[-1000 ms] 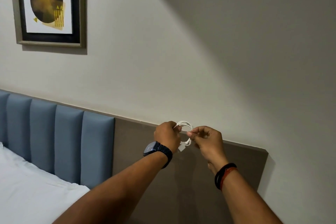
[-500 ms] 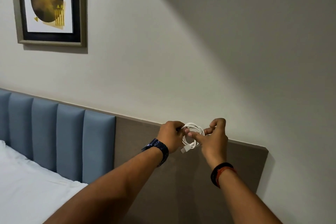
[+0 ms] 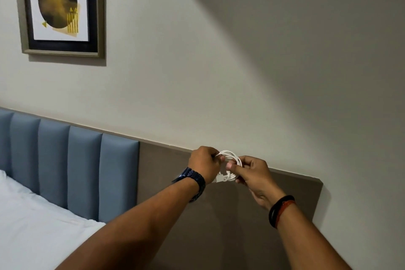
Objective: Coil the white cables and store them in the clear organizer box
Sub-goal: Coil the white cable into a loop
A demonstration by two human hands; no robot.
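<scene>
Grips the coiled white cable (image 3: 232, 155) from both sides, raised in mid-air before the headboard, well above the bed. Left grip (image 3: 205, 163) curled tight round the coil's left edge; right grip (image 3: 252, 171) pinching its right edge between thumb and fingers. Several loops in a small ring, with perhaps a plug at the bottom, too blurred to be sure. Behind: a flat brown panel (image 3: 164, 164) meeting a blue padded headboard (image 3: 83, 171) in upright strips. White bed sheet (image 3: 32, 226) at lower left. Above, a cream wall (image 3: 219, 72) half in shadow, with a framed picture (image 3: 61, 9) of a dark disc and gold triangles.
</scene>
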